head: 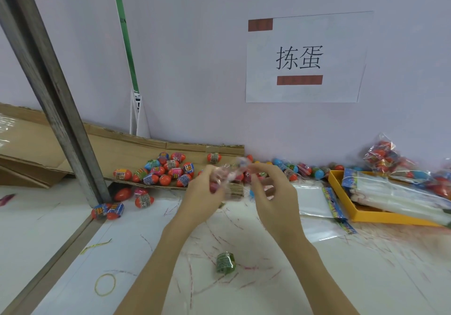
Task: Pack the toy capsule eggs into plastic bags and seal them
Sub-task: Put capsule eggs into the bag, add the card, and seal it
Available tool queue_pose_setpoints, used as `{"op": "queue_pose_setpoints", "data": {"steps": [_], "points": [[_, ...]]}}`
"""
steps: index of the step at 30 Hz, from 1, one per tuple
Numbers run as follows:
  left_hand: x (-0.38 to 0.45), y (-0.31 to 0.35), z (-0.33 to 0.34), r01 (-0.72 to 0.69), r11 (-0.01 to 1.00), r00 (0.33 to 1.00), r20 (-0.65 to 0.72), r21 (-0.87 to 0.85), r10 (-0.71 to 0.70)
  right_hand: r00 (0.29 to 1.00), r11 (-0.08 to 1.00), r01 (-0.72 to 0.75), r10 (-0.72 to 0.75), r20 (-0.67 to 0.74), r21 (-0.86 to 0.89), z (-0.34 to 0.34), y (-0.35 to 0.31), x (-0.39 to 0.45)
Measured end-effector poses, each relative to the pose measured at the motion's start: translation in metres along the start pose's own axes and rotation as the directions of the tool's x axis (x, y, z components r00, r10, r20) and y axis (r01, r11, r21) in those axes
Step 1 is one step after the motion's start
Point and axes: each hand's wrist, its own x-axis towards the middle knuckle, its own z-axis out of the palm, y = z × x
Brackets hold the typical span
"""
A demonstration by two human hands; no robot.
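A clear crinkled plastic bag [229, 178] holding capsule eggs hangs above the scribbled white table [317, 278], pinched by the left hand [203, 191] and right hand [273, 192]. Behind the bag, loose orange eggs [166, 169] lie on flattened brown cardboard [127, 148].

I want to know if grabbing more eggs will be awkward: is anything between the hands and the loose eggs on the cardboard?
Nothing visible: the left hand and right hand hold a clear bag just in front of the eggs on the cardboard.
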Motion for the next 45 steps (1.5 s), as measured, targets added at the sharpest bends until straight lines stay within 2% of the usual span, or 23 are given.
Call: {"op": "queue_pose_setpoints", "data": {"steps": [2, 4, 6, 8, 10, 12, 16, 18, 19, 21, 22, 24, 26, 29, 32, 34, 37, 41, 45], "points": [[0.003, -0.005, -0.004, 0.013, 0.999, 0.991, -0.136, -0.032, -0.017, 0.997, 0.998, -0.068, 0.069, -0.047, 0.011, -0.001, 0.002, 0.001], [0.004, -0.011, -0.008, -0.039, 0.996, 0.97, -0.236, 0.081, 0.057, 0.988, 0.99, -0.14, 0.141, -0.064, 0.021, 0.0, 0.006, 0.001], [0.004, -0.019, -0.008, -0.04, 0.984, 0.981, -0.179, 0.171, 0.071, 0.98, 0.982, -0.183, 0.185, -0.072, 0.04, 0.001, 0.007, 0.001], [0.003, -0.025, -0.005, 0.001, 0.975, 0.999, -0.041, 0.224, 0.009, 0.976, 0.978, -0.201, 0.205, -0.074, 0.051, 0.001, 0.008, 0.0], [0.002, -0.03, 0.001, 0.022, 0.95, 0.999, 0.019, 0.31, -0.029, 0.973, 0.975, -0.217, 0.219, -0.075, 0.041, 0.0, 0.01, 0.0], [0.002, -0.032, 0.004, 0.011, 0.937, 1.0, 0.001, 0.35, -0.012, 0.967, 0.97, -0.242, 0.244, -0.072, 0.035, 0.0, 0.014, -0.001], [0.001, -0.026, 0.001, -0.025, 0.945, 0.995, -0.087, 0.327, 0.057, 0.935, 0.936, -0.349, 0.351, -0.046, 0.054, 0.004, 0.018, -0.002], [-0.001, -0.014, -0.003, -0.075, 0.983, 0.984, -0.144, 0.169, 0.1, 0.917, 0.915, -0.397, 0.399, -0.025, 0.071, 0.002, 0.018, -0.002], [-0.001, -0.008, -0.005, -0.096, 0.995, 0.988, -0.122, -0.01, 0.094, 0.916, 0.913, -0.399, 0.401, 0.002, 0.084, 0.0, 0.017, -0.001], [-0.003, 0.006, -0.008, -0.039, 0.915, 0.995, 0.068, -0.401, 0.072, 0.934, 0.921, -0.356, 0.344, 0.095, 0.161, -0.001, 0.014, 0.0], [-0.004, 0.009, -0.008, 0.006, 0.866, 0.983, 0.159, -0.5, 0.086, 0.942, 0.921, -0.326, 0.298, 0.152, 0.213, 0.0, 0.012, 0.0], [-0.007, 0.012, -0.007, 0.028, 0.841, 0.954, 0.267, -0.541, 0.14, 0.939, 0.922, -0.29, 0.223, 0.261, 0.258, 0.001, 0.009, 0.0], [-0.008, 0.01, -0.007, 0.006, 0.866, 0.939, 0.301, -0.5, 0.168, 0.928, 0.936, -0.274, 0.197, 0.316, 0.222, 0.001, 0.008, 0.0], [-0.008, 0.008, -0.009, 0.037, 0.869, 0.927, 0.341, -0.494, 0.155, 0.94, 0.957, -0.265, 0.23, 0.253, 0.117, 0.0, 0.013, 0.0], [-0.007, 0.008, -0.006, 0.071, 0.879, 0.946, 0.311, -0.472, 0.09, 0.954, 0.951, -0.298, 0.294, 0.054, 0.079, -0.001, 0.018, 0.0], [-0.007, 0.008, -0.005, 0.074, 0.912, 0.965, 0.26, -0.405, 0.037, 0.95, 0.945, -0.293, 0.305, -0.07, 0.146, -0.003, 0.018, 0.002], [-0.008, 0.006, -0.003, 0.048, 0.957, 0.968, 0.25, -0.287, 0.026, 0.95, 0.937, -0.22, 0.269, -0.158, 0.27, -0.008, 0.015, 0.006], [-0.008, 0.008, -0.001, 0.012, 0.968, 0.955, 0.289, -0.251, 0.063, 0.97, 0.959, -0.128, 0.175, -0.17, 0.253, -0.008, 0.01, 0.007], [-0.009, 0.008, -0.001, -0.047, 0.972, 0.953, 0.281, -0.23, 0.112, 0.995, 0.996, -0.047, 0.054, -0.082, 0.079, -0.009, 0.011, 0.006]]}}
